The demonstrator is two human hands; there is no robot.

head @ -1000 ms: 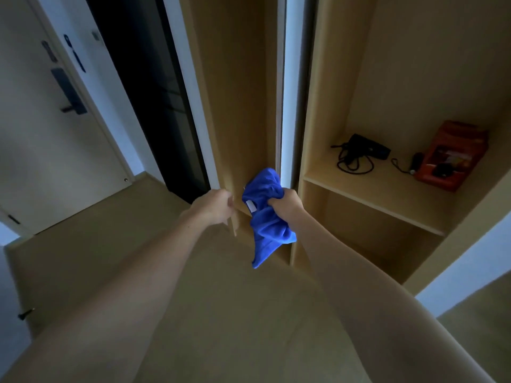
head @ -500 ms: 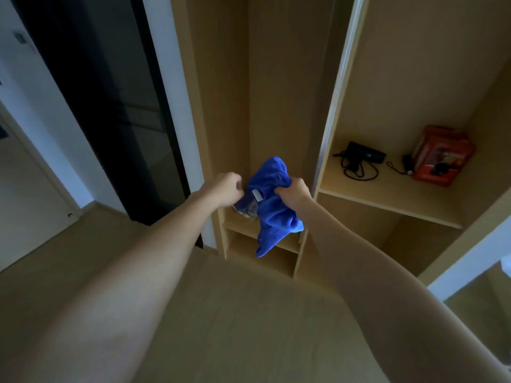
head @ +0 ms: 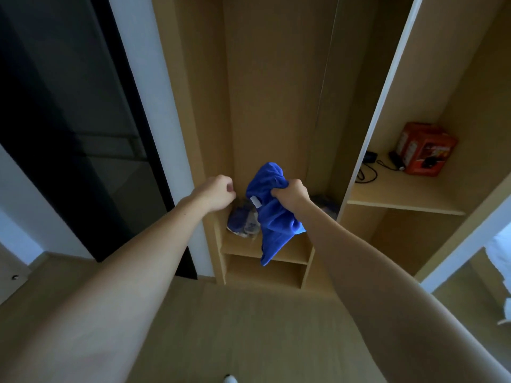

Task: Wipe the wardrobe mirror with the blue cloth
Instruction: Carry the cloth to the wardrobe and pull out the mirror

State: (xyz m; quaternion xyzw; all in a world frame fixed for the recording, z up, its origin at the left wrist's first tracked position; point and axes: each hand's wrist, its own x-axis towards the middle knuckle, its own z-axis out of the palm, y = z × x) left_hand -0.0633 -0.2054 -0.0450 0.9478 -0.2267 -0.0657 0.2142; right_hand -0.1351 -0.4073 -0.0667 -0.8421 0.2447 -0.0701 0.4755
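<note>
Nearest us, R hand (head: 291, 195) fists round the bunched blue cloth (head: 272, 214), w/ its tail hanging in front of the wardrobe (head: 265, 92) shelves. L hand (head: 217, 192), left of cloth, curled, nothing in it. Right of wardrobe's narrow bay, farther back, a red box (head: 424, 149) on a shelf.

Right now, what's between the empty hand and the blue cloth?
In the head view, only a narrow gap: bare wardrobe back panel shows between the left hand and the blue cloth, which the right hand grips.
</note>
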